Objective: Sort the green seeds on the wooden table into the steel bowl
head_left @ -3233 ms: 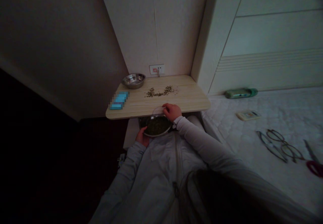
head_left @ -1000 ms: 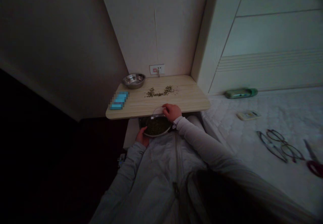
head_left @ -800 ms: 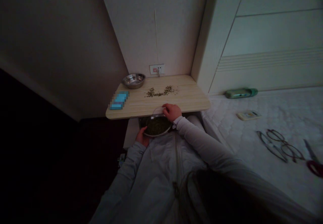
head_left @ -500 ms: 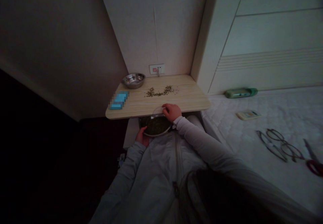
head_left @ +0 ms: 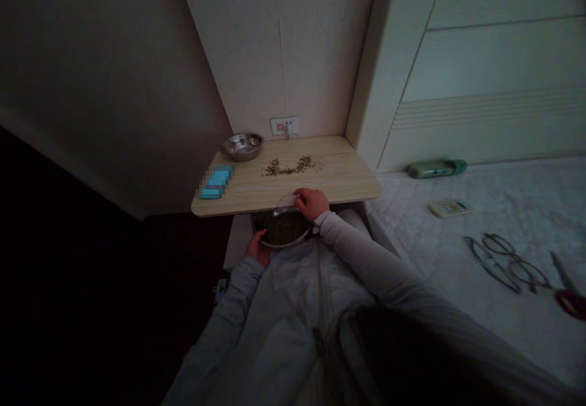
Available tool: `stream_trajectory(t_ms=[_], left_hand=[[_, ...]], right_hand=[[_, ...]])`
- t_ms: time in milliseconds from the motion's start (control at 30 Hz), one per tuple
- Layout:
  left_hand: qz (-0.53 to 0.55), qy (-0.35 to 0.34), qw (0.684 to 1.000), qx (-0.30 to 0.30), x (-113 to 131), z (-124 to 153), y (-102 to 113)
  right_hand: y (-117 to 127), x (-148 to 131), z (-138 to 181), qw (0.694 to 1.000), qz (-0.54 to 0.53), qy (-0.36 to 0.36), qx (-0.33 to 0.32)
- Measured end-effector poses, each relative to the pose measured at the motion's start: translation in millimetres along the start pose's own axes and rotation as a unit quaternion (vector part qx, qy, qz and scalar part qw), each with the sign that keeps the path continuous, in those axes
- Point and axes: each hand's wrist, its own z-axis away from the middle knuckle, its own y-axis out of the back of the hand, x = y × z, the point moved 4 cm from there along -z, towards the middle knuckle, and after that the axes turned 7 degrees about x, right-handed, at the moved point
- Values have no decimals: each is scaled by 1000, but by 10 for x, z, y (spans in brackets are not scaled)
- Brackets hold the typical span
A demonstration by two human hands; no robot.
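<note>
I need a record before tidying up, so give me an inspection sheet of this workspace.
Surface: wooden table, green bits scattered mid-top.
Job's things: bowl of dark green bits below the table's near edge; clear plastic piece at its rim.
Clutter: metal bowl and blue item on the table's left.
Hands: left hand grips the filled bowl; right hand holds the clear plastic piece.
Cables: nothing seen; wall socket behind the table.
Surroundings: bed at right with glasses, scissors, remote, green case; wardrobe behind.
</note>
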Motion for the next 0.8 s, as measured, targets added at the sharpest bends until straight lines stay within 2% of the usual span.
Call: stream_trajectory(t_ms=[500, 800], left_hand=[[6, -16, 1000, 24, 11, 58, -53], [-2, -23, 1000, 18, 22, 39, -35]], right_hand=[[-2, -3, 18, 1000, 2, 6, 8], [8, -9, 14, 1000, 5, -3, 2]])
